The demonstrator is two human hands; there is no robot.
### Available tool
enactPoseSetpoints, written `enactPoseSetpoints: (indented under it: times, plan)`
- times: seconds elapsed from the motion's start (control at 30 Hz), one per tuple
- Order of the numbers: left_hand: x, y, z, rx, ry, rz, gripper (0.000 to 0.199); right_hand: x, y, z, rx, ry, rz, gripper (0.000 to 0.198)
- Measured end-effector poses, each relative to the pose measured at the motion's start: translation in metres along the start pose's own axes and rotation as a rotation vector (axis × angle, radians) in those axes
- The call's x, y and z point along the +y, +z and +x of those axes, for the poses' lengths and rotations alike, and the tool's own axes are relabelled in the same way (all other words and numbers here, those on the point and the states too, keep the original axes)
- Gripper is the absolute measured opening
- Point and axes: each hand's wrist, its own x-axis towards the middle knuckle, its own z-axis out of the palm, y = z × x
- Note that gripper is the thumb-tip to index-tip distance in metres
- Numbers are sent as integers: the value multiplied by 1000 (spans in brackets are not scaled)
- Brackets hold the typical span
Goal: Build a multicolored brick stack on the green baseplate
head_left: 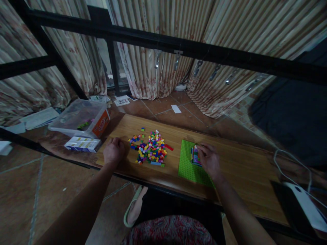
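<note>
On the wooden table, my right hand (209,158) is closed with its fingertips pinched on a small toy building brick at the top of a multicoloured brick structure (195,157). The fingers partly cover that structure, which stands on a bright green studded baseplate (187,168). My left hand (114,150) rests curled on the table's left part, with nothing visible in its fingers. Between both hands lies a loose pile of small coloured bricks (153,148). At the pile's edge are a long red brick (169,147) and a long blue brick (155,163).
A clear plastic bin (74,119) with an orange label and a small white-and-purple box (83,144) sit left of the table (245,170). A white device with a cable (305,204) lies at the right end. A black metal bar (158,42) crosses in front of curtains.
</note>
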Motion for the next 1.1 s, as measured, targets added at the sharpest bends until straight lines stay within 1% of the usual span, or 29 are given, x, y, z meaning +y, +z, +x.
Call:
enactPoseSetpoints:
  times: [0.13,0.4,0.6,0.73,0.9,1.1]
  plan:
    - [1,-1,0,0,8,1,27,-3,-2,-5,-30,-104,-99,35]
    - [1,-2,-1,2,7,8,28,-13,0,-14,-87,-178,-250,39]
    - [2,-2,-1,2,4,-1,27,-11,1,-16,-84,-189,-275,37]
    - [3,-2,-1,-5,-15,-4,28,-5,4,-18,-93,-205,-282,37]
    - [3,-3,-2,-12,-12,-2,28,1,7,-19,-114,-190,-268,38]
    - [5,-6,-3,4,6,-6,28,-1,4,-19,-134,-188,-259,40]
